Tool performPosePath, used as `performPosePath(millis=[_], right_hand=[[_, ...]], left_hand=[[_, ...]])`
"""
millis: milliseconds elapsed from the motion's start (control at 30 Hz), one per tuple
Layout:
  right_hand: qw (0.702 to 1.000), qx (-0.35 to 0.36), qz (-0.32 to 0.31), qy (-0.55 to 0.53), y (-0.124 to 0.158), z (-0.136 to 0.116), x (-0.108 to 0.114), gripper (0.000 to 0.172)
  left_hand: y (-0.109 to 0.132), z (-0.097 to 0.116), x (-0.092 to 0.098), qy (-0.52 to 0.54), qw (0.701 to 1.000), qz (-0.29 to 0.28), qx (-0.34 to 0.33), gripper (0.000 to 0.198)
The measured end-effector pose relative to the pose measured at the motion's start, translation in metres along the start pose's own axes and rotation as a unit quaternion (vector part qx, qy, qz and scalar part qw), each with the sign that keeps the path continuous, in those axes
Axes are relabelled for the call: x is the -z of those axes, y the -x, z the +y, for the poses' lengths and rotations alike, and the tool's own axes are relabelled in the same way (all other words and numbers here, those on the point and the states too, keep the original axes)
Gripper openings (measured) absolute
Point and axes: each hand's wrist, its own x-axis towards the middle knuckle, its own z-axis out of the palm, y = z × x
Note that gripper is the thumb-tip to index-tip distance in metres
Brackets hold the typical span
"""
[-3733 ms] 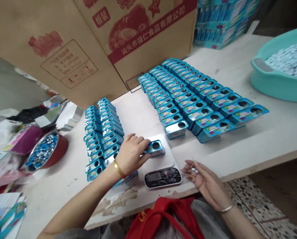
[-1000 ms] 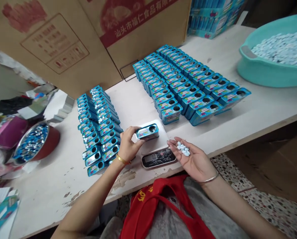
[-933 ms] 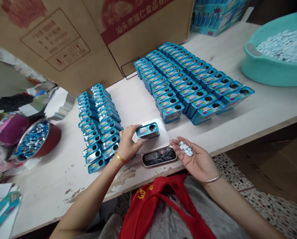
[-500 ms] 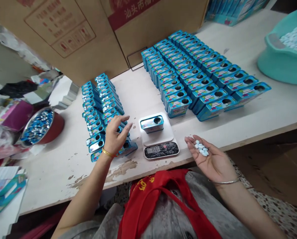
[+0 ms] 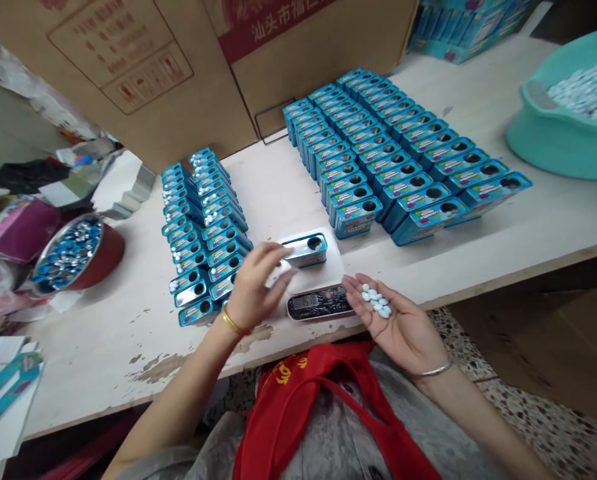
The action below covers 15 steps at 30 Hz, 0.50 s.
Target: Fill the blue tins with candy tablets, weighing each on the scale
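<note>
My left hand (image 5: pixel 258 287) is beside the left end of a blue tin (image 5: pixel 310 251), thumb and fingers apart. I cannot tell whether a fingertip touches the tin. This tin has a round dark hole in its top and lies on the white platform of a digital kitchen scale (image 5: pixel 328 272) with a lit display. Palm up at the right of the scale, my right hand (image 5: pixel 409 339) holds several small pale-blue candies (image 5: pixel 378 301) on its fingers. Its fingertips overlap the scale's right edge.
Blue tins with holes (image 5: pixel 356 217) stand in rows behind the scale. More tins (image 5: pixel 223 253), some topped with candies, line the left. A turquoise basin (image 5: pixel 538 143) of candies is far right; a red bowl (image 5: pixel 109 250) of shiny blue pieces is left. A cardboard box (image 5: pixel 203 113) stands behind.
My left hand has moved right, from the left tin rows to the tin on the scale. My right hand, still carrying the candies, has come left towards the scale.
</note>
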Motion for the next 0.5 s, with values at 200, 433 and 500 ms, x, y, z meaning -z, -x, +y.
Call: performPosePath(millis=[200,433,500], right_hand=[[0.996,-0.061,-0.052,-0.032,0.002,0.014,-0.023,0.028],[0.992,-0.076,-0.082,-0.051,0.002,0.019,-0.03,0.032],[0.993,-0.077,-0.074,-0.056,0.001,0.02,-0.029,0.031]], left_hand=[[-0.002,0.035,-0.033,0.037,0.974,-0.204,-0.094,0.024],[-0.006,0.035,-0.038,0.034,0.966,-0.246,-0.07,0.02],[-0.006,0.034,-0.039,0.036,0.967,-0.24,-0.079,0.02]])
